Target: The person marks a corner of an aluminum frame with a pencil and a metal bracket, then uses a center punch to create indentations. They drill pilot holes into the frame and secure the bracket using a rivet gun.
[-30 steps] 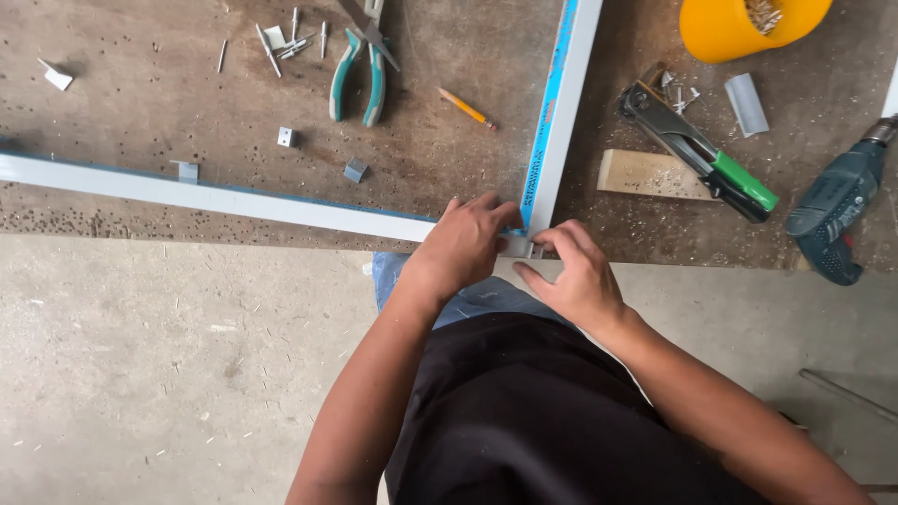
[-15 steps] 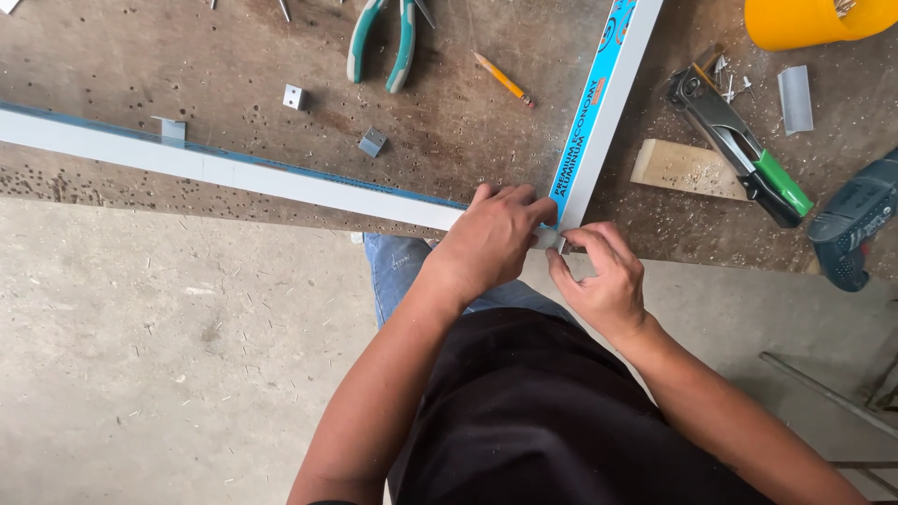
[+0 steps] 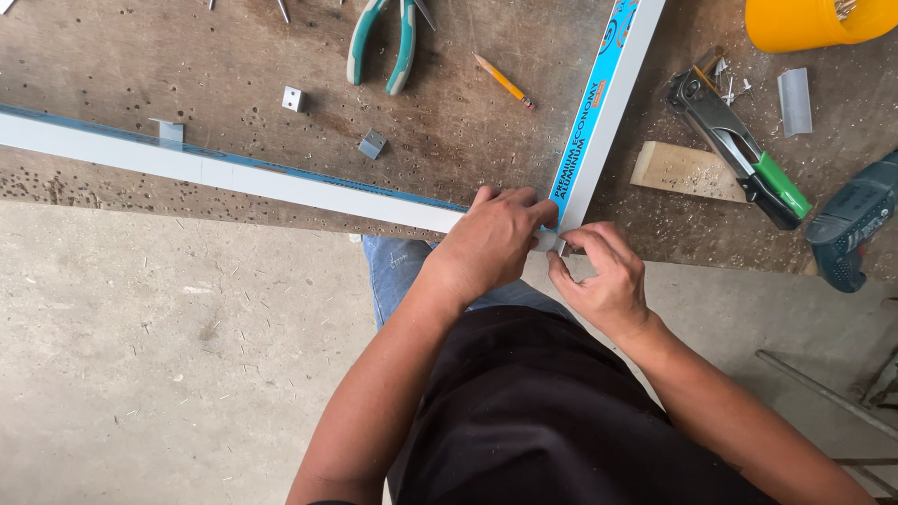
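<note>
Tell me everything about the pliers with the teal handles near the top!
The pliers with two curved teal handles lie flat on the worn, pitted brown workbench, near the top edge of the view. The handles look rubbery or plastic, edged in a lighter colour, and spread slightly apart toward the person. The metal nose points away and is cut off by the picture's edge. Nothing touches them but the bench; neither hand is near. An orange pencil lies to their right.

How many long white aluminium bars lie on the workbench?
2. One long bar runs along the bench's front edge from the left. The other bar comes down from the top. They meet under the left hand and right hand.
</note>
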